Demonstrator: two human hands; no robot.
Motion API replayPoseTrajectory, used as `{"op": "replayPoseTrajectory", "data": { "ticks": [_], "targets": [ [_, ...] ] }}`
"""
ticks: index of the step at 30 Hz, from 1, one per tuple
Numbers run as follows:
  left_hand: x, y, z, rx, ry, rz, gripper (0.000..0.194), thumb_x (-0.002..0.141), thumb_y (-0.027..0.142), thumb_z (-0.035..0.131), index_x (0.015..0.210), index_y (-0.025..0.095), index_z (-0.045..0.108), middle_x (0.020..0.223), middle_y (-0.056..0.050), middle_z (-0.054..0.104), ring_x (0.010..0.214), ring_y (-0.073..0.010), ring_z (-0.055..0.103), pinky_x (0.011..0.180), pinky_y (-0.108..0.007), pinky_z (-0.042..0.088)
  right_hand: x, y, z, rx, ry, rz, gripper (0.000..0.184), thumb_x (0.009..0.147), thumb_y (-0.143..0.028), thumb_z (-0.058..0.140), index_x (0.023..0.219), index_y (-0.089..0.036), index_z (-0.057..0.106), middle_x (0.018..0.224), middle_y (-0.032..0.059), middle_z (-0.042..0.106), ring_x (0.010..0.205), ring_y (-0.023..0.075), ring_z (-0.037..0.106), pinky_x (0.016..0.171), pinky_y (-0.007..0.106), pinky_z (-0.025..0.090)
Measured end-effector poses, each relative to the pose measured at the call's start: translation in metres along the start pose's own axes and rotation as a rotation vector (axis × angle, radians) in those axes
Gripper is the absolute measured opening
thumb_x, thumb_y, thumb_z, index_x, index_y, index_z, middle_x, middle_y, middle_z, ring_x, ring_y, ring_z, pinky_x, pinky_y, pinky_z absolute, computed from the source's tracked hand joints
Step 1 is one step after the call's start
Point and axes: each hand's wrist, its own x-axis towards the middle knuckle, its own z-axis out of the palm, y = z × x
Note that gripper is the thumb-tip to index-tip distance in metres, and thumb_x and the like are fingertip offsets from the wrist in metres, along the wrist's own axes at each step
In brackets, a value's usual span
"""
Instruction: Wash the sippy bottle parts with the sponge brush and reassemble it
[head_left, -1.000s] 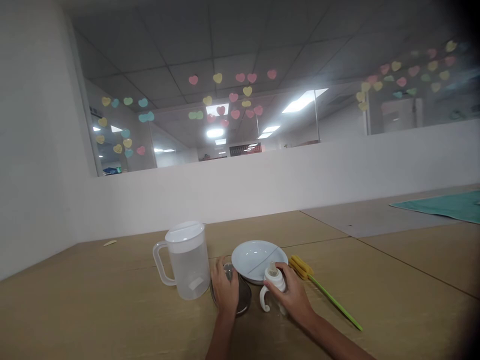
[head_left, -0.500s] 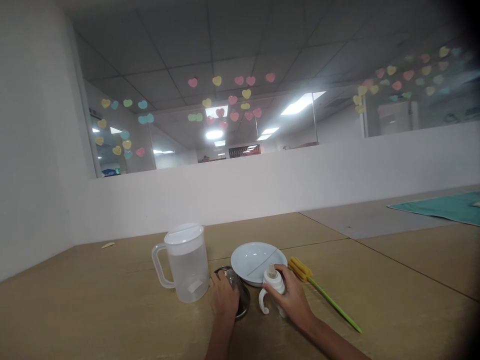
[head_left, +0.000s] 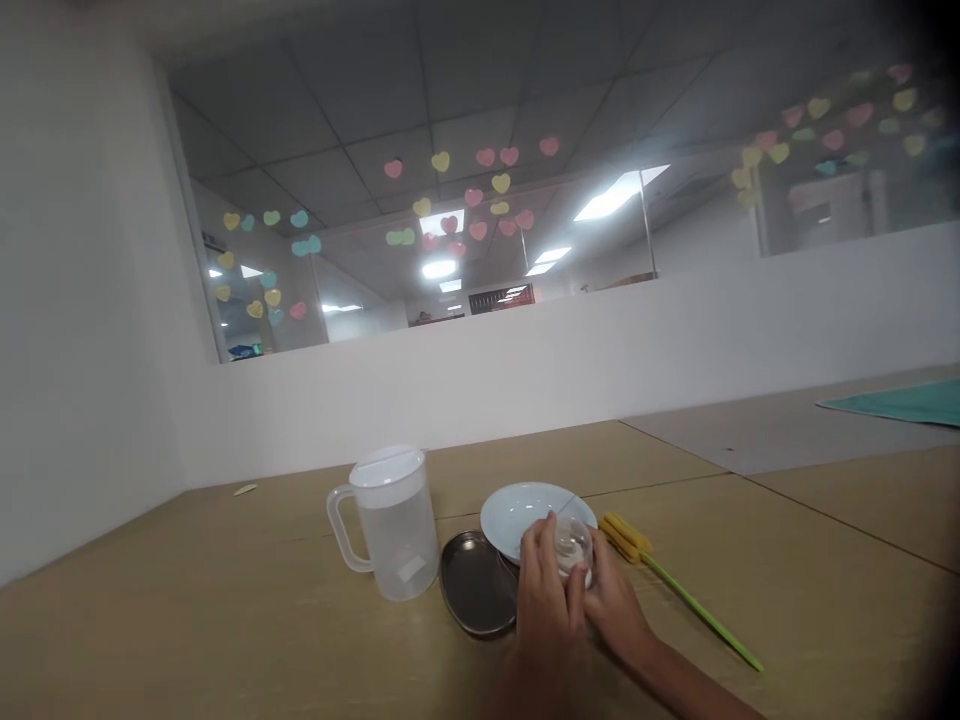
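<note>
Bottle [head_left: 574, 562], shown in the head view between the person's two hands, just in front of the plate; its long axis appears roughly upright, the capped end pointing up, the lower end hidden by the hands. Wood-toned tabletop [head_left: 300, 620] extends beneath the whole arrangement. Translucent jug [head_left: 397, 545] stands upright and lidded at the left, its handle directed leftward. Pale plate [head_left: 521, 508] lies face up to the right of the jug, its near right part masked by the hands. Dark tray [head_left: 478, 588] lies between jug and hands, its right edge passing behind the left wrist side. Left hand [head_left: 550, 592] grasps the cap, fingers curled along its left side and thumb across its front. Right hand [head_left: 616, 610] grips the bottle from the right, most fingers out of sight. Brush [head_left: 637, 548] lies flat, yellow head toward the plate, green handle slanting to the near right. Clear cap [head_left: 574, 535] points its dome upward; its seating cannot be judged.
</note>
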Motion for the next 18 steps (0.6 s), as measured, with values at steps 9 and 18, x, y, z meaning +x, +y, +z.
{"op": "replayPoseTrajectory", "data": {
  "ticks": [9, 18],
  "targets": [
    [-0.006, 0.004, 0.006, -0.032, 0.003, -0.116, 0.049, 0.091, 0.032, 0.034, 0.137, 0.015, 0.035, 0.135, -0.015, 0.040, 0.126, -0.0244, 0.038, 0.104, -0.038, 0.033, -0.003, -0.005, 0.000, -0.096, 0.047, -0.120, 0.063, 0.082, -0.039, 0.043, 0.138, -0.019, 0.023, 0.131, 0.0142, 0.048, 0.116, 0.0246, 0.050, 0.091, 0.038, 0.045],
    [-0.007, -0.006, 0.009, -0.222, 0.050, -0.291, 0.057, 0.089, 0.040, 0.041, 0.137, 0.013, 0.031, 0.128, -0.016, 0.050, 0.117, -0.0215, 0.047, 0.096, -0.033, 0.039, -0.001, -0.012, -0.002, -0.183, 0.002, -0.108, 0.057, 0.077, -0.037, 0.053, 0.131, -0.023, 0.040, 0.119, 0.0088, 0.058, 0.104, 0.0246, 0.056, 0.084, 0.038, 0.048]
  ]
}}
